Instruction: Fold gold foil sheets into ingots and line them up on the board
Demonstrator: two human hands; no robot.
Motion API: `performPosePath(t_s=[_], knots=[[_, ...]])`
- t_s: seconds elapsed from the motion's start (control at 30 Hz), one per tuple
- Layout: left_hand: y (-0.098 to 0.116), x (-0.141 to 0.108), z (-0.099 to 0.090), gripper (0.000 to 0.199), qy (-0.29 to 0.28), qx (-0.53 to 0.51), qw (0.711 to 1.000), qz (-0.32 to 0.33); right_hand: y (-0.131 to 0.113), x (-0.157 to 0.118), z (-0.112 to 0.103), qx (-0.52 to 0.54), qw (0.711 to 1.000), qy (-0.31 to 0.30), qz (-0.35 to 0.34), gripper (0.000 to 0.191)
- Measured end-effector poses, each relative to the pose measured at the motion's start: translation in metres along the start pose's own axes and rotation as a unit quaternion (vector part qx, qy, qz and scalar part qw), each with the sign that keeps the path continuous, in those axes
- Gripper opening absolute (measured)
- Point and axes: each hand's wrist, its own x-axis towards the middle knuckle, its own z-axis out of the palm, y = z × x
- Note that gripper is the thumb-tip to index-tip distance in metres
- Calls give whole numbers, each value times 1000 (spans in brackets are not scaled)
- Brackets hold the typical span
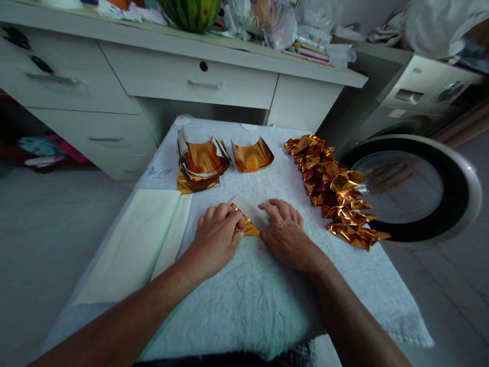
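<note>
A sheet of gold foil paper [250, 228] lies in front of me, partly folded, its gold side and pale back [250, 206] both showing. My left hand [219, 229] is closed, with thumb and forefinger pinching the sheet's left edge. At the other side, my right hand [284, 232] has its fingers spread, the thumb touching the sheet's right corner. Beyond my hands stand a curved stack of gold foil sheets [202, 158] and a smaller curved foil piece [252, 155]. Several folded gold foil pieces [332, 188] form a row at the right.
A pale cloth [237, 300] covers the small table. Folded white sheets [133, 244] lie at its left. An open washing machine door [412, 188] reaches close to the right edge. Behind stands a drawer cabinet [171, 76] with a watermelon [190, 12] and plastic bags on top.
</note>
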Motion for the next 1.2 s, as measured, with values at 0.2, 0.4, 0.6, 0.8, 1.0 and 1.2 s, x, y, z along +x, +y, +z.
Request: performPosePath(t_s=[0.2, 0.4, 0.6, 0.8, 1.0, 1.2], knots=[[-1, -3, 0, 7, 17, 4, 1000, 9, 3, -1, -4, 31, 999, 1, -15, 59], [0, -4, 1, 9, 43, -6, 999, 18, 2, 0, -5, 72, 997, 41, -12, 40], [1, -4, 2, 57, 128, 45, 990, -33, 2, 2, 8, 24, 996, 82, -25, 44], [-6, -4, 2, 74, 101, 6, 995, -6, 1, 3, 9, 22, 996, 78, -28, 37], [-5, 0, -6, 85, 128, -131, 983, -12, 1, 4, 7, 42, 996, 75, -30, 41], [-12, 3, -15, 59, 127, -315, 938, -67, -1, 5, 5, 70, 995, 65, -24, 30]])
